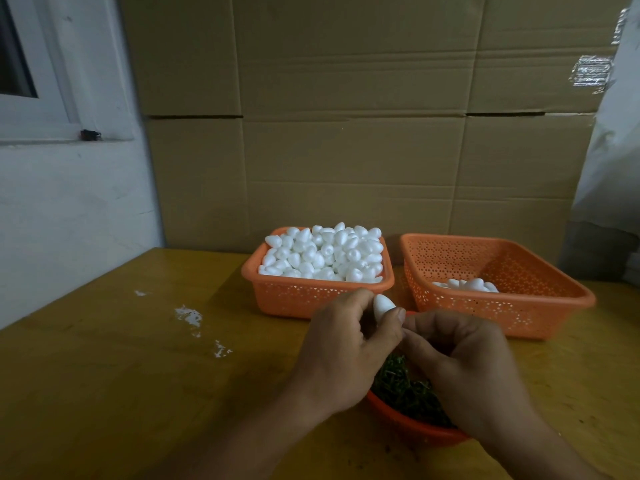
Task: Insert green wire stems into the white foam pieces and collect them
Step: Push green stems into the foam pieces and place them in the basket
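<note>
From the head camera, the step in hand looks like the insertion itself: the left hand [341, 344] pinches one white foam piece [381, 305] between thumb and fingertips, held up above the tabletop's near middle, while the right hand [464, 368] meets it from the right with fingers curled inward — whether they hold a green stem I cannot tell, since none shows between them. Under both hands, toward the near edge, a round orange bowl [408, 426] holds the dark green wire stems [403, 386]. The next move likely calls for steadying the piece and pressing a stem straight into its lower end, then dropping it in the right-hand basket [498, 303] near the far right, which holds only a few. The left basket [311, 299] is heaped with them. The piece is smooth, egg-shaped and matte white.
</note>
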### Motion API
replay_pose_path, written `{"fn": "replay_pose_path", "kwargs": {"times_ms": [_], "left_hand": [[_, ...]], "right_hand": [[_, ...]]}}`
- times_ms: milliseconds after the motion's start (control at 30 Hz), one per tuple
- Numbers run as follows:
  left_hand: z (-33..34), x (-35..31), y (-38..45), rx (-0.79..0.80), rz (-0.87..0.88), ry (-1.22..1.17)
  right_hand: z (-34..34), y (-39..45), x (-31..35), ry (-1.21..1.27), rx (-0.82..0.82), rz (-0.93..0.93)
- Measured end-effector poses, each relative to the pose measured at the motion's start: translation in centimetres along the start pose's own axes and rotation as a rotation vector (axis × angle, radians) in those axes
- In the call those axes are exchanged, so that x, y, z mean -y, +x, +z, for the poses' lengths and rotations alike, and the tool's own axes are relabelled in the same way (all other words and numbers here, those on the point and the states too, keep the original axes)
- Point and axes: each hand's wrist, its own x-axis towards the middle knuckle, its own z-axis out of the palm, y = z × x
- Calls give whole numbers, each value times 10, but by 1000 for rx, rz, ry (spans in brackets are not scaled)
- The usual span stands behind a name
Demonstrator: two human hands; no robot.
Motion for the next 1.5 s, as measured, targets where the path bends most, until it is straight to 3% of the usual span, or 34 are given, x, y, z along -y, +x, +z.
{"fn": "replay_pose_path", "kwargs": {"times_ms": [200, 567, 700, 933, 1067, 1200, 1500], "left_hand": [[0, 1, 0, -7, 33, 38], [1, 6, 1, 54, -81, -232], [4, 11, -2, 59, -53, -155], [9, 10, -8, 86, 23, 17], [9, 10, -9, 87, 69, 56], [9, 11, -9, 88, 81, 94], [8, 10, -9, 112, 87, 94]], "right_hand": [[2, 1, 3, 131, 36, 48], [-8, 7, 6, 205, 44, 148], [-24, 26, 4, 30, -58, 116], [-73, 98, -48, -493, -240, 183], [-96, 132, -66, -797, -174, 331], [-106, 152, -79, -844, -103, 493], [-106, 158, -81, -1016, 70, 470]]}}
